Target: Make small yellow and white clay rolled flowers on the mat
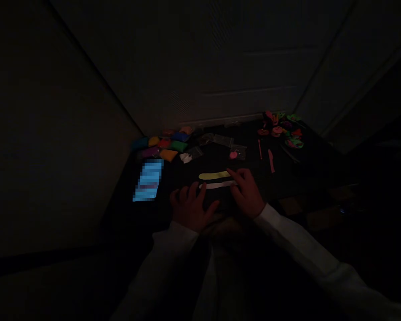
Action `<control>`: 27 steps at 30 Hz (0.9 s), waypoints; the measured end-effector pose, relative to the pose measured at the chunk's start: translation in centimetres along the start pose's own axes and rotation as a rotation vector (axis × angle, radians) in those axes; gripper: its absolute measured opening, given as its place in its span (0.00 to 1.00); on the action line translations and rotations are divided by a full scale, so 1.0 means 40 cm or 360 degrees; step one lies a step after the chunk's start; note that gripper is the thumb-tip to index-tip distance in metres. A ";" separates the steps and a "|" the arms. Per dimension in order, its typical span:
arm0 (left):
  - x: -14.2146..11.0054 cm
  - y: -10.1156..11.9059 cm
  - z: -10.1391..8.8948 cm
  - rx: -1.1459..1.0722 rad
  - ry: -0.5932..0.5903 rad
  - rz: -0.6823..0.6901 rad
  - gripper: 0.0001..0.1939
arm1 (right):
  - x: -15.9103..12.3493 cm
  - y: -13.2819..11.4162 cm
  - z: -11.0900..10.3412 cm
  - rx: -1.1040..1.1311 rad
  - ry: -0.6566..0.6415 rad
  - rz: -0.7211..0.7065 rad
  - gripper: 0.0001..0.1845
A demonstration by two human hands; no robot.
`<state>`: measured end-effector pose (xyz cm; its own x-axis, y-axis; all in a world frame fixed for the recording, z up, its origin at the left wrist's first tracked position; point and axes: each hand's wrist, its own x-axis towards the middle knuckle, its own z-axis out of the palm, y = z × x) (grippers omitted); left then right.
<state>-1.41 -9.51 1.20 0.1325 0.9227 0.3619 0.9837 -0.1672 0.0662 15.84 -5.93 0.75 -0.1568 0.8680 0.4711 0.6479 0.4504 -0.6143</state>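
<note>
The scene is very dark. On a dark table [287, 178] lie a long yellow clay strip [214, 175] and a white clay strip [218, 185] just below it. My left hand [191, 206] rests flat with fingers spread, fingertips at the left end of the white strip. My right hand [245, 191] lies with fingers stretched over the right ends of both strips, touching them. Both sleeves are white.
Several coloured clay packets [163, 145] lie at the back left, beside a lit phone screen [149, 180]. Clear bags [220, 141], a small pink piece [233, 154], pink modelling tools [271, 160] and bright clay figures [282, 129] sit at the back right. A wall stands behind.
</note>
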 end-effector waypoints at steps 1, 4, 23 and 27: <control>0.001 0.001 0.000 -0.0011 0.0006 -0.0002 0.28 | 0.000 0.005 -0.003 0.0038 0.0014 0.0010 0.24; 0.003 0.004 0.000 -0.0048 0.0019 0.0014 0.27 | 0.001 0.034 -0.018 0.0126 0.0063 0.0052 0.22; 0.003 -0.020 0.013 -0.0156 -0.0007 0.0102 0.27 | 0.185 0.037 -0.005 -0.0346 -0.0301 -0.0557 0.15; 0.013 -0.060 0.026 -0.0396 0.0213 -0.0061 0.26 | 0.200 0.016 0.036 -0.0502 -0.0400 -0.0635 0.22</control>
<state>-3.56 -8.25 0.26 0.0623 0.8788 0.4731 0.9254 -0.2284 0.3025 13.91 1.61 3.20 -0.5827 0.6838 0.4391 0.6875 0.7030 -0.1823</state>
